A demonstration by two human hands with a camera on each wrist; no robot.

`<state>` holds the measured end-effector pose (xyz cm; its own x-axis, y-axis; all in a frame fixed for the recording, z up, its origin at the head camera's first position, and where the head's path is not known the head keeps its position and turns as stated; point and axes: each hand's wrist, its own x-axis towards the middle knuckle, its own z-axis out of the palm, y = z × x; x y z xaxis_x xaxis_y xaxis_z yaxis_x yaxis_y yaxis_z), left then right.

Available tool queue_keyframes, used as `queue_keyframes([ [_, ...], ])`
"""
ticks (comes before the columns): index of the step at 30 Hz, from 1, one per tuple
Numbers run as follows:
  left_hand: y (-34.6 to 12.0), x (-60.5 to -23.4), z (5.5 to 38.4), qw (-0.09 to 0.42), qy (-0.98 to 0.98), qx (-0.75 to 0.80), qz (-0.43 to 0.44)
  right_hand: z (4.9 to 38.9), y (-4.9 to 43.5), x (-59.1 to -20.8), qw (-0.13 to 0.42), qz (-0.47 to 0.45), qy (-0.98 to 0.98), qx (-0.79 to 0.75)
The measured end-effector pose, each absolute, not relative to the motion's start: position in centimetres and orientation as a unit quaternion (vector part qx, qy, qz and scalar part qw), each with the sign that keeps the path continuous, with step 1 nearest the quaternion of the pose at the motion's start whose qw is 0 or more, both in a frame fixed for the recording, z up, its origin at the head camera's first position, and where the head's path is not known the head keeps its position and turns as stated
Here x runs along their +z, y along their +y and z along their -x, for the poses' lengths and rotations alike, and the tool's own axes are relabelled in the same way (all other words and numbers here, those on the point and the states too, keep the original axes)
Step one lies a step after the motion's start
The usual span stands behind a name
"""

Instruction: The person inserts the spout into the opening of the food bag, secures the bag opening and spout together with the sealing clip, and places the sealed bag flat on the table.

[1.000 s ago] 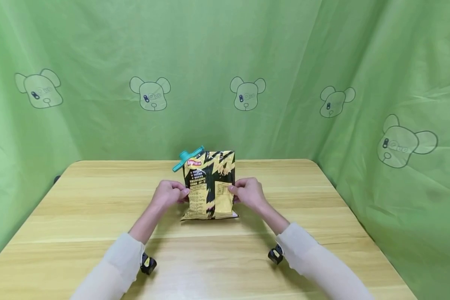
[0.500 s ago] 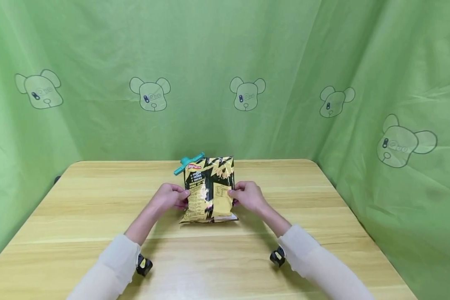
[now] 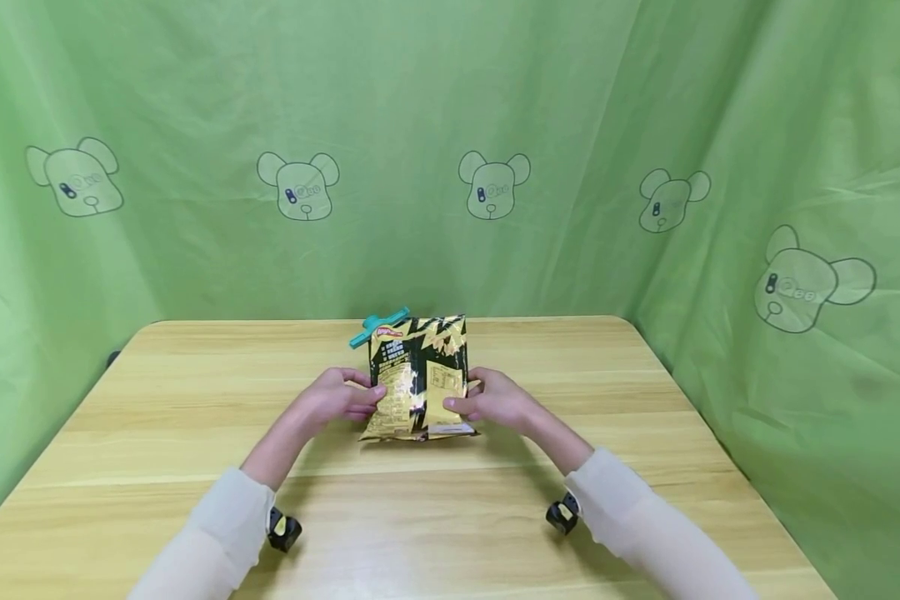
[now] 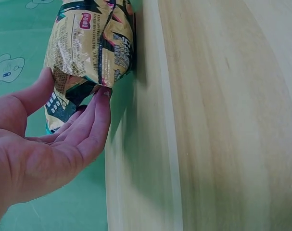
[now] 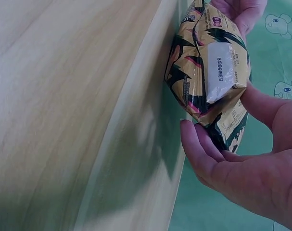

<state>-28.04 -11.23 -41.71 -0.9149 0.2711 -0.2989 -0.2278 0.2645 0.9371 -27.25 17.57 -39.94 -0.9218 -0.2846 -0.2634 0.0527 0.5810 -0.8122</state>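
A black and yellow bag of chips point(image 3: 412, 383) stands upright on the table with its printed back toward me. Across its top left corner sits a teal bag clip point(image 3: 378, 327), set at a slant. My left hand point(image 3: 342, 395) holds the bag's left side, its thumb over the front and its fingers around the edge. On the opposite side my right hand point(image 3: 495, 398) holds the bag the same way, thumb lying on the yellow panel. In the right wrist view, the bag's bottom with a white label point(image 5: 221, 72) faces the camera.
The light wooden table point(image 3: 435, 525) reaches back to a green curtain point(image 3: 397, 250) printed with bear heads, which also closes off both sides. A black wrist camera point(image 3: 283, 531) hangs under the left sleeve, another camera point(image 3: 562, 514) under the right.
The bag's top has sunk slightly lower in the head view, the clip with it. Both thumbs have moved inward over the bag's front, and both forearms have spread outward a little.
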Motion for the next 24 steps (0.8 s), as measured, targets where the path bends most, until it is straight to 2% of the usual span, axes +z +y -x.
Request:
queue_keyframes([
  [7,-11.0,-41.9,28.0,0.202,0.768,0.608,-0.013,27.1,17.3,-40.2,0.171,0.055,0.876,-0.447],
  [14,-10.6,-42.7,27.9,0.176,0.804,0.568,-0.007,27.1,17.0,-40.7,0.150,0.042,0.896,-0.417],
  [24,-10.1,-42.9,27.7,0.159,0.840,0.518,-0.002,27.4,17.1,-40.8,0.152,0.036,0.889,-0.430],
])
